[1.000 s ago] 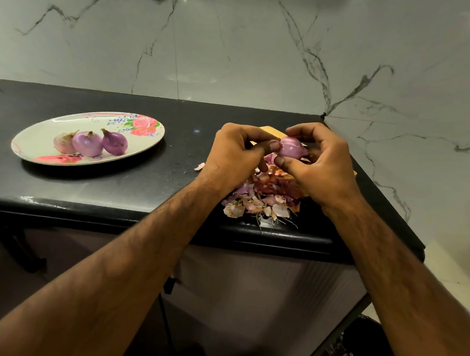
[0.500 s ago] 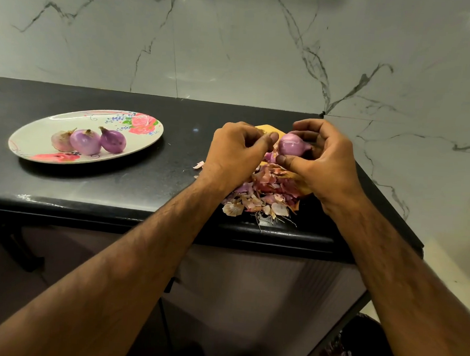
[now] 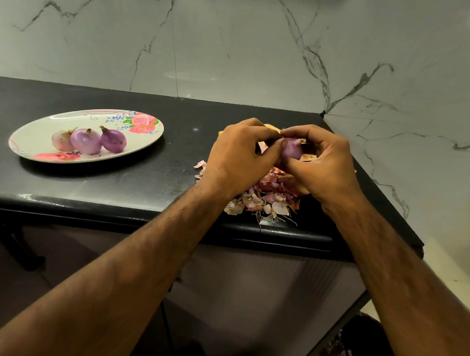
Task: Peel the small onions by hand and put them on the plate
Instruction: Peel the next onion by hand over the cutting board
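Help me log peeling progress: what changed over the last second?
Little moved. Both hands kept hold of the onion above the peel pile; the right hand curled its fingers further over the onion's top, meeting the left hand, so less of it shows. Nothing was let go. The three onions on the plate stayed put.

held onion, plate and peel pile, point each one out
held onion (image 3: 292,149), head view, on its exposed purple side.
plate (image 3: 68,120), head view, on a bare white part of its inner surface.
peel pile (image 3: 265,197), head view, on loose skins in its middle.
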